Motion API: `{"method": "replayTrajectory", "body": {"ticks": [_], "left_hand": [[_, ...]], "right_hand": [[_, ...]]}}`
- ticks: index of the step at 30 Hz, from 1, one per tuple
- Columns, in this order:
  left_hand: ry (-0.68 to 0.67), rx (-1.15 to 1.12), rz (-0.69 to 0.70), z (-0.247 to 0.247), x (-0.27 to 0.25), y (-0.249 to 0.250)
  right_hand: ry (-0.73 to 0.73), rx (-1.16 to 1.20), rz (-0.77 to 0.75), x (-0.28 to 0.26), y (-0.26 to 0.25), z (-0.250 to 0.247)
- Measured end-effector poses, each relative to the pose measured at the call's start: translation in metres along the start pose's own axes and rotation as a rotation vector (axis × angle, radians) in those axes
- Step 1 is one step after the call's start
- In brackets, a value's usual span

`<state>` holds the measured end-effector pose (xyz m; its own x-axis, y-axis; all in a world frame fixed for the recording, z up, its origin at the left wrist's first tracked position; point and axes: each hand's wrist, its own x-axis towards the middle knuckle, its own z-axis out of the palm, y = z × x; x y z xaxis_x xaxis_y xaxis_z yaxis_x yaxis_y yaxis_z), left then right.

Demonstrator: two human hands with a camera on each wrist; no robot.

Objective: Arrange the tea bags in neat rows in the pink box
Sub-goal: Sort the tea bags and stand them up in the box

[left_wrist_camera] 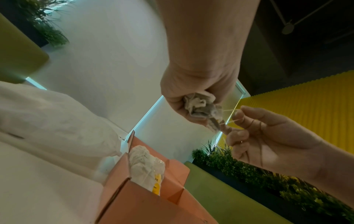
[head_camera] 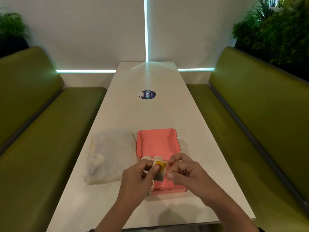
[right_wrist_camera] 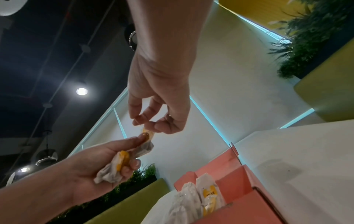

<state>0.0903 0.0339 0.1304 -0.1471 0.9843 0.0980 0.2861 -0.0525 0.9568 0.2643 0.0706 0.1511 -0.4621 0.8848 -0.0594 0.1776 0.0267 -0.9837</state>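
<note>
Left hand (head_camera: pixel 142 173) clutches a bunch of tea bags (head_camera: pixel 159 171) while right hand (head_camera: pixel 182 169), at its 3 o'clock, pinches the string (head_camera: pixel 164 169) of 1, both just above the near end of the pink box (head_camera: pixel 158 143). A few bags (right_wrist_camera: pixel 199 197) sit along the box's 9 o'clock wall, so most arranging seems left, with a white plastic bag (head_camera: pixel 108 154) beside it. Only the wrist views show the crumpled bunch in the palm.

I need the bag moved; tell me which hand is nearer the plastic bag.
Left. The left hand is just beside the plastic bag; the right hand is farther off, over the pink box.
</note>
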Motion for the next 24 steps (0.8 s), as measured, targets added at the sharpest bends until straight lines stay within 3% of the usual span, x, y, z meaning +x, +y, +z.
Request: {"method": "replayTrajectory", "body": {"ticks": [2,5,11,15,24], "left_hand": [[0.058,-0.018,0.043,0.002,-0.001,0.003],[0.137,-0.059,0.111,0.005,-0.002,0.005],[0.173,-0.078,0.218,0.013,-0.005,0.003],[0.183,-0.071,0.271,0.017,-0.006,0.002],[0.214,-0.279,0.21,0.022,-0.004,0.004]], "right_hand": [[0.046,-0.033,0.031,0.001,-0.002,0.0],[0.12,-0.282,-0.003,0.006,0.0,0.001],[0.11,-0.621,-0.08,0.01,0.002,0.004],[0.116,-0.583,-0.133,0.01,0.001,0.004],[0.233,-0.387,-0.172,0.011,0.004,0.012]]}}
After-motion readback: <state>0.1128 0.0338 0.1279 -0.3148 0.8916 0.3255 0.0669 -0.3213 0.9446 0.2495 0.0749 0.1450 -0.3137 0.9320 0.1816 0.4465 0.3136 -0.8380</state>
